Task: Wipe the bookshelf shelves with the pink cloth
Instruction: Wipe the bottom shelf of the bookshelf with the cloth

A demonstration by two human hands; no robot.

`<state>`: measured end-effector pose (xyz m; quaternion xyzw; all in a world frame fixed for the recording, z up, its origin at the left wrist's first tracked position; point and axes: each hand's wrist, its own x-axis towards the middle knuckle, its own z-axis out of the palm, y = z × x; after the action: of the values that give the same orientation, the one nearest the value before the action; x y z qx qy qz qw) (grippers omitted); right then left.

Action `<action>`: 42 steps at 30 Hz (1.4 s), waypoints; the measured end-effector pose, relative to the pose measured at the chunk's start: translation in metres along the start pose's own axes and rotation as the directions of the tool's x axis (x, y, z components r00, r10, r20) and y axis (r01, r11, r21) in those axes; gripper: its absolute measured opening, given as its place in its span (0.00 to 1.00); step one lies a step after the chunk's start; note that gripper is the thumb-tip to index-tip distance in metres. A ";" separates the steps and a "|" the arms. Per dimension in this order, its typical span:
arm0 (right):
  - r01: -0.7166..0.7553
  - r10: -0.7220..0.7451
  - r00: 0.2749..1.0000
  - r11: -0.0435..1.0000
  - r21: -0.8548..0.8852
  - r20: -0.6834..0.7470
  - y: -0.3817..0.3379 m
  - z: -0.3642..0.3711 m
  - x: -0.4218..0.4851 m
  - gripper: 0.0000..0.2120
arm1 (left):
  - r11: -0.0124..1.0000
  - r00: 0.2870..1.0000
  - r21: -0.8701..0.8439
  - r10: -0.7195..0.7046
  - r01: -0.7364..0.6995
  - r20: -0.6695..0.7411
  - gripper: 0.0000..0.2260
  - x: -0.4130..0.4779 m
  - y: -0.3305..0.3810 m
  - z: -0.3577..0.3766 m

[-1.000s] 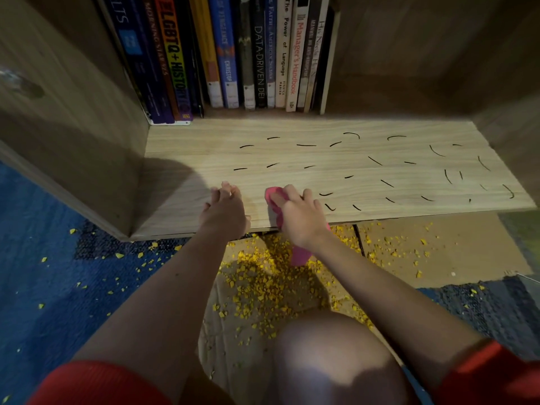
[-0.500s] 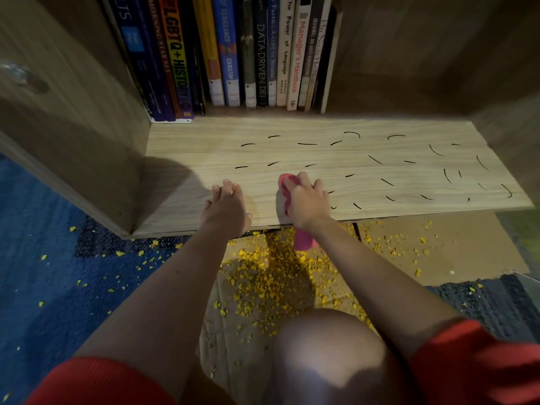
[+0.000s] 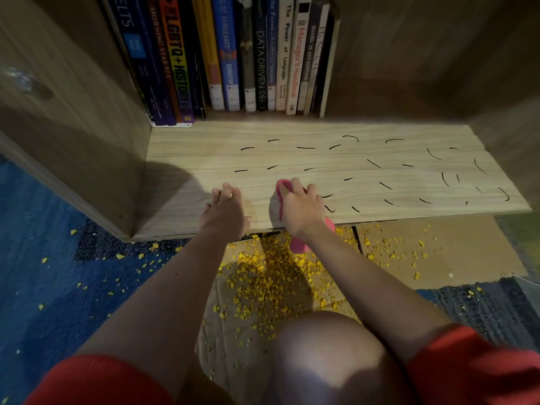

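Both hands rest on the front of the shelf [image 3: 409,182], a little apart. The left hand [image 3: 225,211] lies flat with straight fingers and holds nothing. The right hand [image 3: 301,210] is curled round the pink cloth [image 3: 298,245], which is squashed under it, one end hanging off the edge below the wrist. Little black marks [image 3: 385,185] start beside the right hand and spread far out to its right. To wipe well, press the cloth down hard and rub slowly over each mark, moving right.

The right hand [image 3: 301,211] hides most of the pink cloth [image 3: 297,246].
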<state>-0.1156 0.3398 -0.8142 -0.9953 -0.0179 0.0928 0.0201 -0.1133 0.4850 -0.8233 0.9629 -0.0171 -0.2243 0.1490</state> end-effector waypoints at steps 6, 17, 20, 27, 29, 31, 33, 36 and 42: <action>0.031 -0.031 1.000 1.000 -0.001 0.002 0.025 0.001 -0.006 0.23 | 1.000 1.000 -0.006 0.013 -0.013 -0.001 0.32 0.000 -0.001 -0.001; 0.155 -0.154 0.987 0.988 0.013 -0.046 0.017 0.008 -0.016 0.25 | 1.000 1.000 -0.009 0.008 -0.008 -0.006 0.32 -0.001 0.001 -0.003; -0.005 0.005 1.000 0.998 0.055 -0.003 0.018 0.000 0.009 0.22 | 1.000 1.000 -0.004 0.011 -0.011 -0.011 0.32 -0.001 -0.001 -0.002; 0.205 -0.205 0.978 0.979 0.002 -0.034 0.004 0.013 -0.011 0.28 | 0.997 0.999 -0.072 0.031 -0.034 -0.041 0.28 0.018 -0.015 -0.014; 0.191 -0.189 0.981 0.981 0.046 -0.038 0.012 0.008 -0.005 0.25 | 0.993 0.996 -0.114 0.019 -0.028 -0.084 0.23 0.021 -0.022 -0.017; 0.122 -0.121 0.993 0.988 0.100 -0.012 0.009 0.000 0.013 0.22 | 0.990 0.990 -0.137 -0.037 0.018 -0.137 0.29 0.018 -0.027 -0.015; 0.068 -0.072 0.997 0.993 0.100 0.032 -0.001 -0.003 0.028 0.22 | 0.991 0.985 -0.117 -0.079 0.061 -0.154 0.37 0.014 -0.030 -0.014; 0.146 -0.144 0.989 0.982 0.115 -0.032 -0.015 0.003 0.022 0.22 | 0.991 0.988 -0.120 -0.073 0.057 -0.135 0.42 0.018 -0.033 -0.011; 0.275 -0.264 0.958 0.956 0.099 -0.112 -0.018 0.013 0.033 0.20 | 0.986 0.996 -0.162 -0.053 0.042 -0.066 0.45 0.024 -0.039 -0.010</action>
<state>-0.0862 0.3597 -0.8321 -0.9841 -0.1472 0.0414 0.0899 -0.0881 0.5223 -0.8364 0.9552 0.0292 -0.1944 0.2212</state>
